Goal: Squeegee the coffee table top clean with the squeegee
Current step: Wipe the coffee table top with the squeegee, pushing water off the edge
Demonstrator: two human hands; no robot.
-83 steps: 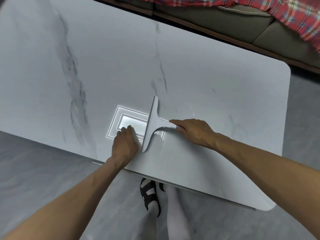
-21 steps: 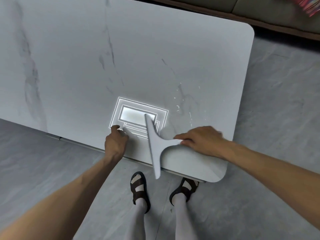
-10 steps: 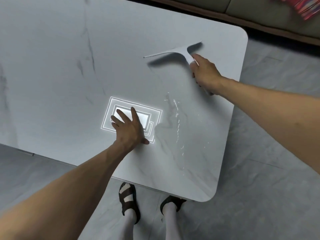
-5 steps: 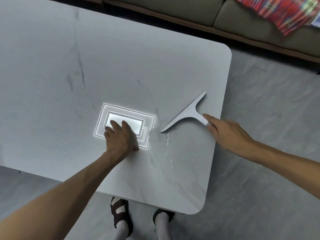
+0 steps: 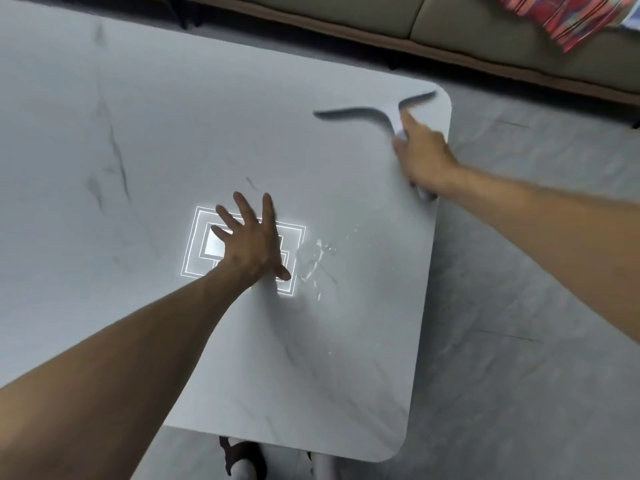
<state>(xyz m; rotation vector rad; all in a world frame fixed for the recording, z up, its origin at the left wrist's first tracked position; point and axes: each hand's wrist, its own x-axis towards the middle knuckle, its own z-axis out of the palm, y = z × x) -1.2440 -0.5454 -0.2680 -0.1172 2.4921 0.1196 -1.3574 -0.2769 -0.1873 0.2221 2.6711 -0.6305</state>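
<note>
The pale marble coffee table top (image 5: pixel 145 140) fills the left and middle of the head view. My right hand (image 5: pixel 420 155) grips the handle of a white squeegee (image 5: pixel 360 114) near the table's far right corner; the blade is motion-blurred and lies across the top there. My left hand (image 5: pixel 251 242) rests flat on the table with fingers spread, over a bright reflected rectangle. Water streaks and droplets (image 5: pixel 317 263) glisten just right of my left hand.
A grey-green sofa (image 5: pixel 450 32) runs along the far side, with a red plaid cloth (image 5: pixel 568 19) on it. Grey tiled floor (image 5: pixel 519 341) lies right of the table. My feet in sandals (image 5: pixel 242 459) show below the near table edge.
My right hand has swung the squeegee from the table's right edge up to the far right corner. My left hand has spread its fingers flat on the table.
</note>
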